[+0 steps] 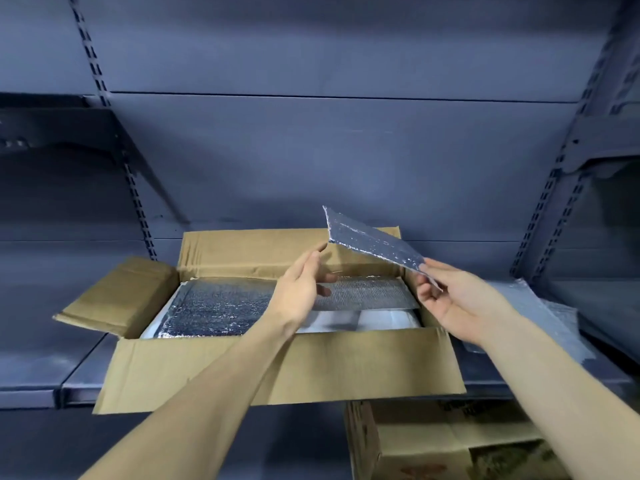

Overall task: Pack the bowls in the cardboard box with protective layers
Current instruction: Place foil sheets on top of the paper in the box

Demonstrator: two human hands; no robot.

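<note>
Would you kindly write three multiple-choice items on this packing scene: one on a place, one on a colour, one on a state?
1. The open cardboard box stands: A on the floor; B on a shelf; C on a chair.
2. The raised foil sheet is: A silver; B red; C green.
3. The right hand is: A idle; B inside the box; C pinching the sheet.
Answers: 1 B, the box rests on the grey shelf; 2 A, the sheet glints silver; 3 C, its fingers curl round the sheet's lower corner.
</note>
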